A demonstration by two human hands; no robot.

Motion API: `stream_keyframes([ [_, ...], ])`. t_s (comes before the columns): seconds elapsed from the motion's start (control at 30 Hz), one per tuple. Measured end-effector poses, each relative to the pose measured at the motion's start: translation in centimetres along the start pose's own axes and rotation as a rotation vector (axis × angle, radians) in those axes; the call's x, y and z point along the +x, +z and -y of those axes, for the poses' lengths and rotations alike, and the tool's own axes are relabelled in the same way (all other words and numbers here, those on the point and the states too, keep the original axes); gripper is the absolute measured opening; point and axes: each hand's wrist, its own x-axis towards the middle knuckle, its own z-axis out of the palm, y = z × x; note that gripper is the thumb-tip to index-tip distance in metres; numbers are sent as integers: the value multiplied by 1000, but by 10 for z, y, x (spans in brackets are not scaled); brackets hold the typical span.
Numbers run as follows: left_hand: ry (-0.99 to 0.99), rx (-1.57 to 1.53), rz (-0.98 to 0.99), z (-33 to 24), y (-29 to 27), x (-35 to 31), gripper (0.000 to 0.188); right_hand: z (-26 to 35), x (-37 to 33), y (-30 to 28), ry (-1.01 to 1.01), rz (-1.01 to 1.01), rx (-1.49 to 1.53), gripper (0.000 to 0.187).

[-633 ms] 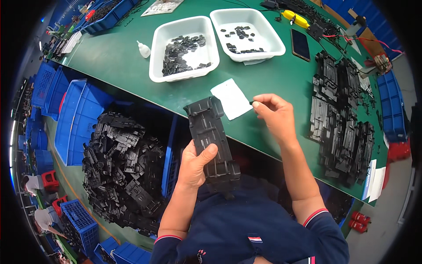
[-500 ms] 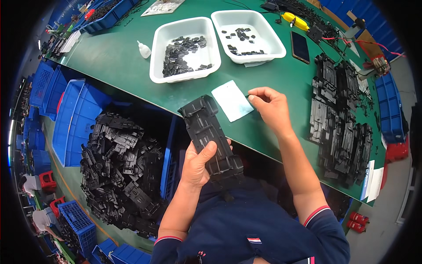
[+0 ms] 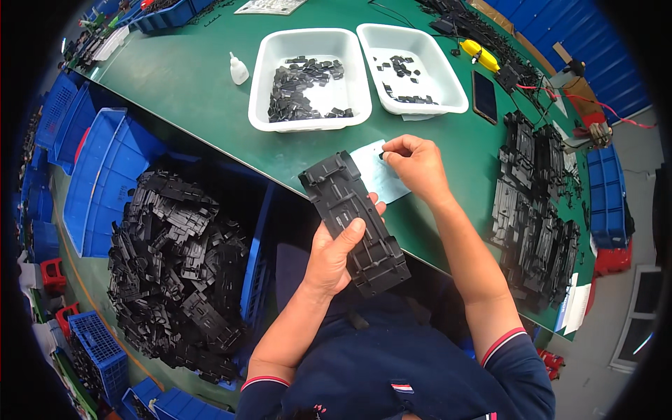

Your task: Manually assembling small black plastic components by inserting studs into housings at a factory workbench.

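Observation:
My left hand point(image 3: 334, 253) is wrapped round a long black plastic housing point(image 3: 353, 218), thumb across its face, tilted with its upper end over the table's edge. My right hand point(image 3: 414, 166) pinches a small black piece point(image 3: 383, 155) between thumb and fingertips, over a white sheet point(image 3: 372, 152) on the green table. The housing's upper end covers part of that sheet. Beyond it stand two white tubs: the left tub point(image 3: 261, 101) holds many small black pieces point(image 3: 297, 87), the right tub point(image 3: 448, 73) fewer of them.
Black housings point(image 3: 528, 203) lie in rows on the table's right. A phone point(image 3: 484, 96), a yellow object point(image 3: 480, 55) and a white squeeze bottle point(image 3: 238, 69) lie farther back. Below left, a blue crate point(image 3: 94, 185) stands by a heap of black housings point(image 3: 175, 273).
My right hand has moved left over the white sheet, bringing the small piece nearer the housing. The whole view has shifted slightly; my left hand still grips the housing.

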Motion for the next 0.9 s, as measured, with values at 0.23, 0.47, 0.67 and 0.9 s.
stream_keyframes([
  [0.23,-43,-1,-4,0,-7,2,49,3,2,6,-34,-12,-147,17],
  [0.47,-80,35,2,-4,-8,2,49,14,-12,-4,-76,-45,-4,16],
  [0.67,-38,108,30,-2,6,-2,47,14,-44,-20,-665,-178,17,16],
  [0.9,113,349,167,9,21,-10,42,13,-87,-28,-1025,-297,-36,36],
])
